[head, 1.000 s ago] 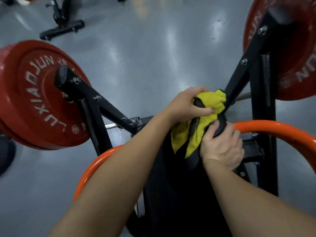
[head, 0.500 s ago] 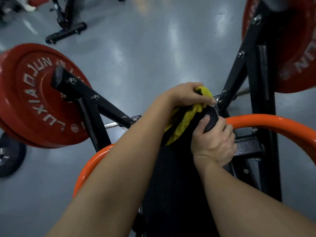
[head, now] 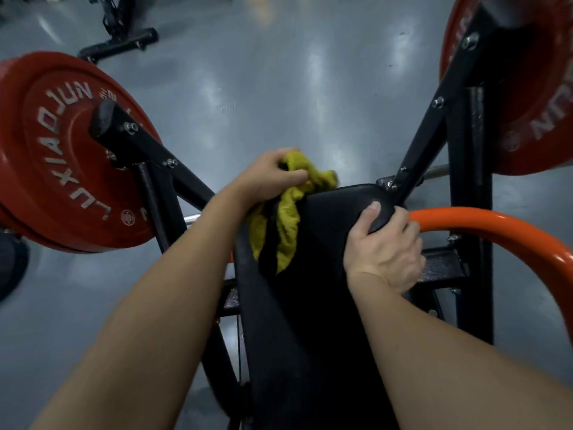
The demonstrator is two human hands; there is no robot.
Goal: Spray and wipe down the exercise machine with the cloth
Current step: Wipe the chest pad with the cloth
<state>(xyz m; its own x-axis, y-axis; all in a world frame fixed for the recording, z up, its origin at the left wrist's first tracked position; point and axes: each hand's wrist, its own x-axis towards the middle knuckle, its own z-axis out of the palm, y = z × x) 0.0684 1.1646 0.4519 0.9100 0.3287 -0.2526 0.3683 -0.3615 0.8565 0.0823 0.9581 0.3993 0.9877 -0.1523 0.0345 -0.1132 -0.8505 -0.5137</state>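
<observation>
I'm looking down over both forearms at the exercise machine's black pad (head: 325, 259), which fills the lower middle of the frame. My left hand (head: 273, 176) sits just above centre with its fingers curled tight around the yellow cloth (head: 288, 228). That's a firm clench, with the thumb lying across the bunched top.

Most of the cloth falls away below and to the right of that fist, draped over the pad's upper left edge and lying against its face. A smaller crumpled tuft pokes out to the right of the fingers, right at the pad's top rim. A dark band runs down through the yellow.

My right hand (head: 384, 246) is right of centre, grasping the pad's upper right corner. The thumb is pressed flat on the face and the fingers wrap round the side, out of sight behind it. The cloth and this hand are apart, with bare pad between them.

The orange tube (head: 483, 220) curves away to the right edge from just behind those knuckles; I can't tell whether skin meets metal there.

A red weight plate (head: 52, 181) lettered in white fills the left side, with a black frame arm (head: 145, 150) crossing it. A second red plate (head: 527, 119) sits at the upper right behind another black arm (head: 434, 116). The grey floor (head: 279, 72) shines across the top, and a dark stand foot (head: 121, 45) shows at the upper left.
</observation>
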